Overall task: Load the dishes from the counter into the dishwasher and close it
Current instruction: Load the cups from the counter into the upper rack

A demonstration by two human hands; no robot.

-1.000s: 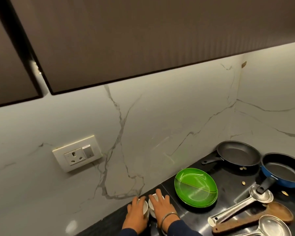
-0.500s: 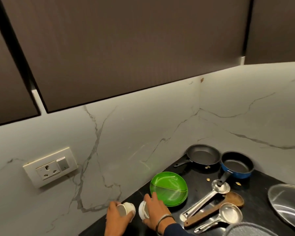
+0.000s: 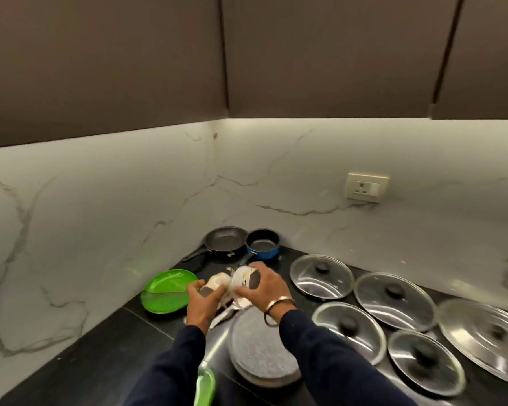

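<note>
Crowding the desk (image 3: 106, 347) toward its right edge, five glass lids (image 3: 395, 300) await loading (dishwasher unseen). Above the middle, the right hand (image 3: 264, 288) grips one white cup (image 3: 242, 277), the left hand (image 3: 203, 300) another (image 3: 216, 282), lifted clear for carrying.

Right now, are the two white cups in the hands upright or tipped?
Tipped. The left hand holds one white cup and the right hand the other cup, both lying sideways above the counter.

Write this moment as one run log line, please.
left hand: holds small white cup | right hand: holds second small white cup | place: above black counter
</note>
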